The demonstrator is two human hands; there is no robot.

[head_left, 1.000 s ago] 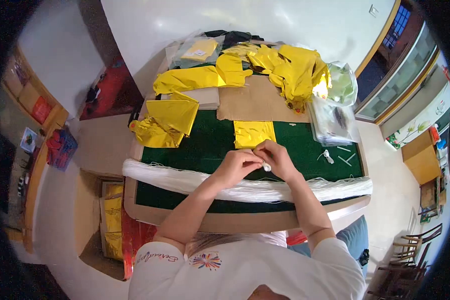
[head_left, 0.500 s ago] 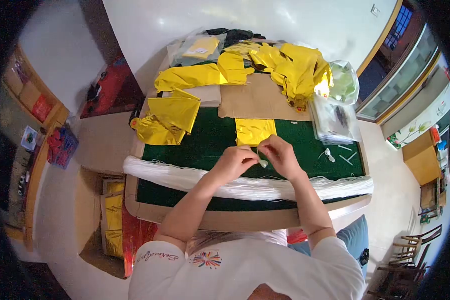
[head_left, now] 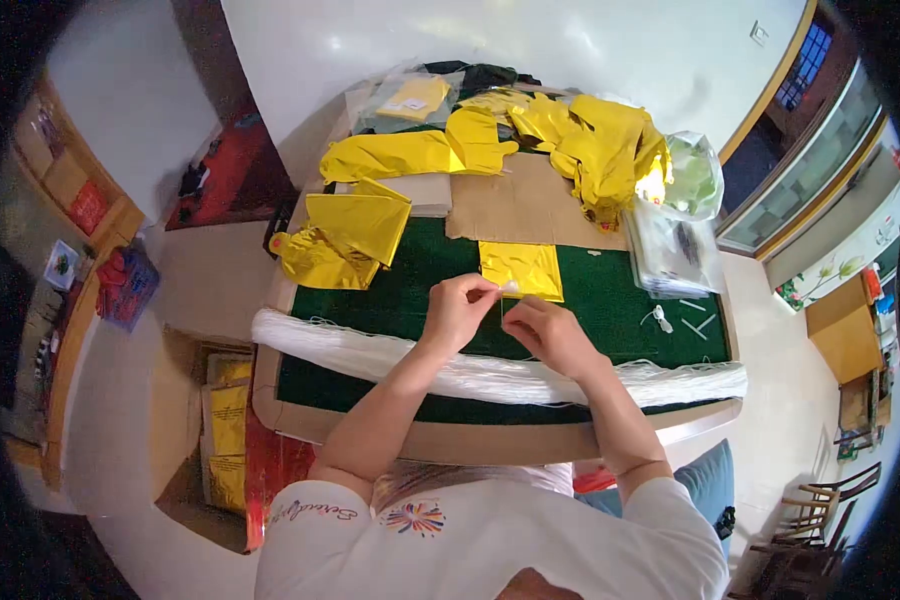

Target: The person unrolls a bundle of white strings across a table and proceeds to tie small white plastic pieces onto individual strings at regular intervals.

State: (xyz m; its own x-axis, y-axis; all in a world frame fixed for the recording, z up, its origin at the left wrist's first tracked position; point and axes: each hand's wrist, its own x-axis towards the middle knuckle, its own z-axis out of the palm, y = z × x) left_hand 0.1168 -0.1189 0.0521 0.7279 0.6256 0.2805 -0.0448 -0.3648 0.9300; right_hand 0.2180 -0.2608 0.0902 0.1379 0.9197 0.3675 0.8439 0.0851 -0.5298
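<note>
My left hand [head_left: 458, 312] is closed in a pinch on a small white piece [head_left: 510, 287], too small to identify, held above the near edge of a folded gold foil sheet [head_left: 522, 268]. Just right and nearer to me, my right hand [head_left: 552, 338] pinches too; a thin pale string seems to run up from its fingertips toward the white piece. Below both wrists a long bundle of white string [head_left: 360, 345] lies across the green table top [head_left: 435, 262].
Crumpled gold foil [head_left: 610, 150] and a cardboard sheet [head_left: 505, 200] lie at the back. More gold foil [head_left: 355, 235] is at left. Clear plastic bags [head_left: 673, 248], a small white string coil [head_left: 660, 319] and white sticks [head_left: 694, 328] lie right. An open carton [head_left: 175, 440] stands on the floor.
My left hand has risen slightly and the white piece now shows at its fingertips. My right hand has moved down and toward me. The view has shifted a little.
</note>
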